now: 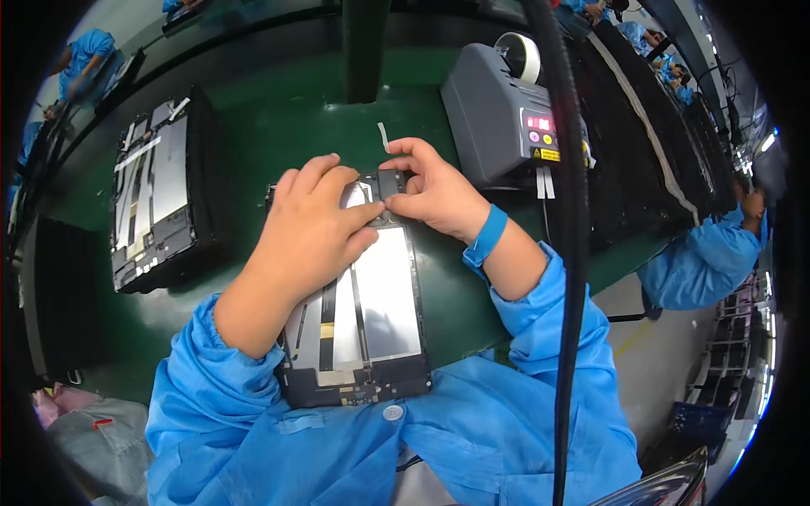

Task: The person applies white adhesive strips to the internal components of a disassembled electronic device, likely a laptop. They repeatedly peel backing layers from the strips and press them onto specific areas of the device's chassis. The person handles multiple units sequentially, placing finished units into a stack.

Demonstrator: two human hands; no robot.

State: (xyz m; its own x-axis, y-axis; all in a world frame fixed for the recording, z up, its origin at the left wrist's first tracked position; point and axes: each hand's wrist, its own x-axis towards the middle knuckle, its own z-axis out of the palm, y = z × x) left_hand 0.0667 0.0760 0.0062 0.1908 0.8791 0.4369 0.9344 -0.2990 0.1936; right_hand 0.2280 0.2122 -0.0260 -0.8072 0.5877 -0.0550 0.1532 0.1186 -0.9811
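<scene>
The opened tablet-like panel (384, 295) lies directly under the fingers and runs back from them toward the body, its long axis pointing away from the wearer and only slightly slanted; the far end is where both hands meet. The left hand (304, 223) covers more of it, its fingers fanned over the far left part, forefinger and thumb close together above the silver plates; whether they pinch anything I cannot tell. The right hand (439, 194) is nearer the far right corner: its thumb rests there just beside the left forefinger's tip, its forefinger is lifted apart from the thumb, and a short white strip (383, 135) stands up at that fingertip, beyond the panel's far edge. Past the fingertips, green tabletop (270, 118) stretches to a dark post (364, 55). More of it shows left of the left hand, before a stack of similar panels (160, 194), and a narrower band right of the right hand, before the grey tape dispenser (489, 110).
</scene>
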